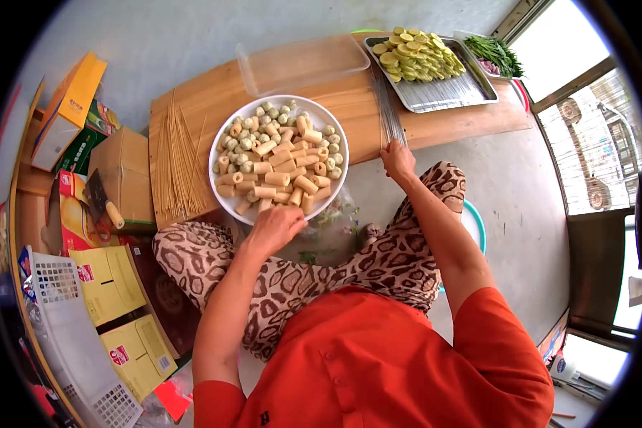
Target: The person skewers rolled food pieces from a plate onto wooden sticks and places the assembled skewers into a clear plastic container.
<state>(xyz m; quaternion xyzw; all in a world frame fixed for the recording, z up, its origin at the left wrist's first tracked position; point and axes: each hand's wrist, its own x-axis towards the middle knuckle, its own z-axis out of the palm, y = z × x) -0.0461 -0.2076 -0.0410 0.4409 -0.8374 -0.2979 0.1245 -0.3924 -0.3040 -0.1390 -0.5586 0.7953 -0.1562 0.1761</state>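
Observation:
A round white bowl [341, 171] on the wooden table holds tan, hollow tube-shaped food pieces [282, 165] and speckled greenish balls [239, 158]. At the bowl's near rim is my left hand [277, 230], its fingers curled in beside the nearest tube pieces; what they pinch, if anything, is hidden. My right hand [398, 161] is closed at the table's front edge, on the near end of a bundle of thin, shiny greyish strands [388, 107] that runs back across the table. Thin wooden skewers [175, 160] lie loose to the left of the bowl.
Behind the bowl lies a clear plastic tray [303, 65]. A metal tray [446, 100] of sliced yellow-green vegetable [417, 53] sits back right, near green stalks [493, 55]. Cartons [125, 171], a cleaver [107, 203] and a white basket [75, 335] stand left. A teal-rimmed basin [478, 225] is beside my right knee.

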